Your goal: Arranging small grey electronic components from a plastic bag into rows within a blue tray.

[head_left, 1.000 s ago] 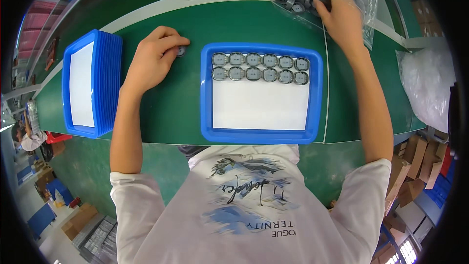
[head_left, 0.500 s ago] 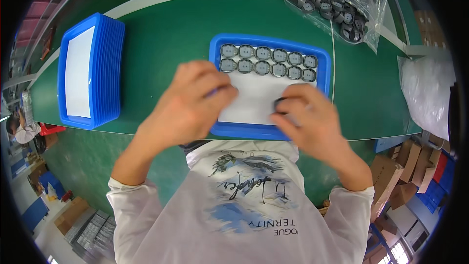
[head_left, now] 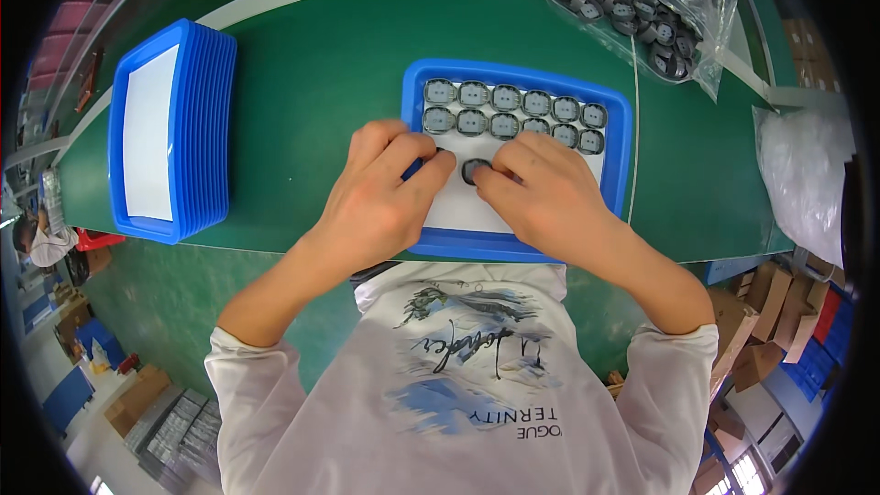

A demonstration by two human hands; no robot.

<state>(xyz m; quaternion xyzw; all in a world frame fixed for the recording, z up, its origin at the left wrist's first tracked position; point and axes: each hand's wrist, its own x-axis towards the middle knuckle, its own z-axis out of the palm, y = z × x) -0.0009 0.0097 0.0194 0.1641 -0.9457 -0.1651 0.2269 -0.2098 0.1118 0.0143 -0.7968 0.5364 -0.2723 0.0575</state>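
Note:
A shallow blue tray (head_left: pixel 626 151) lined with a white sheet (head_left: pixel 458 211) lies before me. Two rows of small round grey plastic parts (head_left: pixel 505 98) fill its far side. Over the tray's left part, my left hand (head_left: pixel 385 188) is closed in a pinch; a dark bit of a small part shows at its fingertips, mostly hidden. My right hand (head_left: pixel 555 192) pinches one dark grey round part (head_left: pixel 474 171) just below the second row, over the white sheet. Whether that part touches the sheet I cannot tell.
At the left stands a stack of blue trays (head_left: pixel 206 128), the top one lined in white. A clear plastic bag of loose grey parts (head_left: pixel 632 14) lies at the far right. Another plastic bag (head_left: pixel 802 179) hangs at the right edge, with cardboard boxes (head_left: pixel 765 321) below.
My right hand has moved left and slightly away from me with the grey round part, closing in on my left hand. The left hand stays at the tray's left side, still pinched.

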